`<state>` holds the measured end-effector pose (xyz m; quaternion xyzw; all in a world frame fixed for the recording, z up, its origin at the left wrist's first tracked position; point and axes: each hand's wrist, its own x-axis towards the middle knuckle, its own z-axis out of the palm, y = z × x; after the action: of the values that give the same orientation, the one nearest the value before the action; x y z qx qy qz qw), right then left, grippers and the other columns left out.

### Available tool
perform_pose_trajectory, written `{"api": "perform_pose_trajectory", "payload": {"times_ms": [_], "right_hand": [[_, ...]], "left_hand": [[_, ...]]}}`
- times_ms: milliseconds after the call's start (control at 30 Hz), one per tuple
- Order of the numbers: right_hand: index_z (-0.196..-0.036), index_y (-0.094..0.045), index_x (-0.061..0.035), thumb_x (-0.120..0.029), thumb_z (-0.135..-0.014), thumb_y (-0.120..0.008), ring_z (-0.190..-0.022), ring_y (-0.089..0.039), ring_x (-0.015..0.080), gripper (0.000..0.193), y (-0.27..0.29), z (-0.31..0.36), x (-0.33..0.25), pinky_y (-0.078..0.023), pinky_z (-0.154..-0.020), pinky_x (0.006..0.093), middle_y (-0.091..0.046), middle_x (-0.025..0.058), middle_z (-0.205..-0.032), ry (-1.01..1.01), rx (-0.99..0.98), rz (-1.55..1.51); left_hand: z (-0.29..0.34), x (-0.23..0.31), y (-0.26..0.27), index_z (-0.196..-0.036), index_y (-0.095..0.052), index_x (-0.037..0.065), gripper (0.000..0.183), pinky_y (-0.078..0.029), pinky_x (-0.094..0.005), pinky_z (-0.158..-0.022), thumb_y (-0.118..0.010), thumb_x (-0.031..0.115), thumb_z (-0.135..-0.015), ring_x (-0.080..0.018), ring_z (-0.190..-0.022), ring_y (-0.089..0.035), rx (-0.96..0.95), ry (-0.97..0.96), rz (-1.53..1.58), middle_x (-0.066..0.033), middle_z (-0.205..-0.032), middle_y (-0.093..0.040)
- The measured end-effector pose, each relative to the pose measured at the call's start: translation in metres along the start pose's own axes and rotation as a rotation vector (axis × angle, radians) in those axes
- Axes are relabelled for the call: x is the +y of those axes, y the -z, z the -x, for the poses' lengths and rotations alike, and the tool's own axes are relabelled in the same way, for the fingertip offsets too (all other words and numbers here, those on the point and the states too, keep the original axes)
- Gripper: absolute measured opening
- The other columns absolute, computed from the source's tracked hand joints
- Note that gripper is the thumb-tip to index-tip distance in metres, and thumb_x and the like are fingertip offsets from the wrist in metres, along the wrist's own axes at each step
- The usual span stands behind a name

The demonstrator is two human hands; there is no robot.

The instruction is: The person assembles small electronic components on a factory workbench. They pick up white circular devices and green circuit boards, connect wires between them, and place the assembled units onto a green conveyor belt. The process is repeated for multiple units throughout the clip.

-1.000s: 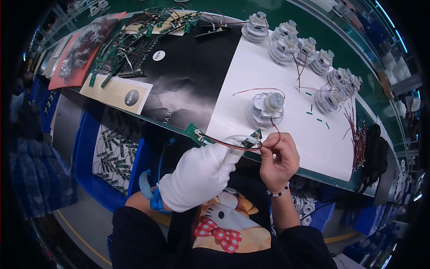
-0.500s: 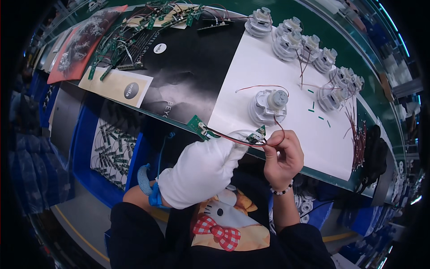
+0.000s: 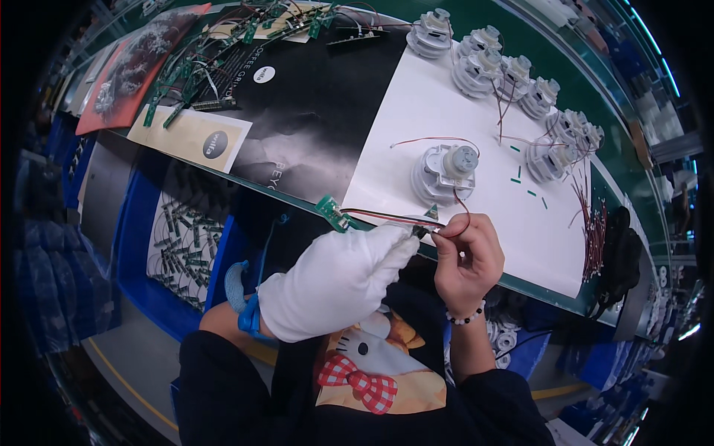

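Observation:
My left hand (image 3: 338, 279), in a white glove, is closed around a green circuit board assembly. One small green board (image 3: 329, 211) sticks out beyond the glove, and red and black wires (image 3: 387, 216) run from it to the right. A second board (image 3: 432, 212) shows only its tip behind the fingertips. At those fingertips my bare right hand (image 3: 470, 260) pinches the end of a thin motor wire (image 3: 467, 215); a small pale connector seems to be at its tip. That wire comes from the white motor unit (image 3: 444, 177) standing on the white sheet just beyond my hands.
Several more motor units (image 3: 477, 73) stand along the far right. A bundle of wires (image 3: 595, 241) lies at the right edge, and small green strips (image 3: 515, 175) are scattered nearby. Circuit boards (image 3: 195, 80) pile up far left beside an orange bag (image 3: 141, 67). A blue bin (image 3: 132, 249) sits below left.
My left glove has shifted slightly right and turned, bringing the boards round with it. The second board is now mostly hidden. My right fingers stay pinched, close to the glove.

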<state>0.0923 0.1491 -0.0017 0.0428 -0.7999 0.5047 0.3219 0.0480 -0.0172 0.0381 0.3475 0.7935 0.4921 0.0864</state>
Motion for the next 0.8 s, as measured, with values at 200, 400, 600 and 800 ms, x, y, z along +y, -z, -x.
{"api": "perform_pose_trajectory", "payload": {"times_ms": [200,400,600,800], "right_hand": [[-0.078,-0.056,0.0036,0.011,-0.070,-0.065,-0.057,-0.047,0.0044,0.014,-0.003,0.009,0.011,-0.034,-0.045,0.0160,-0.056,0.0072,-0.083,-0.064,0.042,-0.118],[-0.104,-0.050,0.0075,0.005,-0.079,-0.059,-0.050,-0.050,0.0073,0.027,0.008,0.009,-0.003,-0.038,-0.039,0.0168,-0.057,0.0096,-0.093,-0.704,-0.013,-0.822],[-0.113,-0.047,0.0098,0.004,-0.083,-0.051,-0.044,-0.053,0.0113,0.031,0.007,0.012,-0.003,-0.042,-0.034,0.0202,-0.059,0.0112,-0.079,-0.732,-0.072,-0.942],[-0.111,-0.050,0.0103,0.004,-0.082,-0.051,-0.046,-0.055,0.0120,0.029,0.007,0.014,0.003,-0.043,-0.035,0.0204,-0.060,0.0112,-0.076,-0.728,-0.079,-0.987]], "left_hand": [[-0.002,0.008,0.000,-0.099,-0.058,0.001,0.016,-0.044,-0.0252,-0.046,-0.054,0.011,-0.088,-0.0140,-0.050,-0.057,-0.042,0.351,0.373,-0.0074,-0.065,-0.059],[-0.002,0.010,-0.004,-0.096,-0.060,0.002,0.014,-0.043,-0.0232,-0.043,-0.056,0.011,-0.087,-0.0099,-0.045,-0.055,0.037,0.437,0.384,-0.0056,-0.060,-0.059],[0.001,0.005,-0.008,-0.093,-0.061,0.002,0.012,-0.044,-0.0250,-0.044,-0.057,0.010,-0.085,-0.0133,-0.048,-0.058,0.006,0.353,0.287,-0.0078,-0.062,-0.061],[0.006,0.000,-0.010,-0.094,-0.062,0.001,0.012,-0.047,-0.0277,-0.047,-0.059,0.007,-0.083,-0.0211,-0.053,-0.061,0.038,0.190,0.155,-0.0099,-0.063,-0.061]]}}
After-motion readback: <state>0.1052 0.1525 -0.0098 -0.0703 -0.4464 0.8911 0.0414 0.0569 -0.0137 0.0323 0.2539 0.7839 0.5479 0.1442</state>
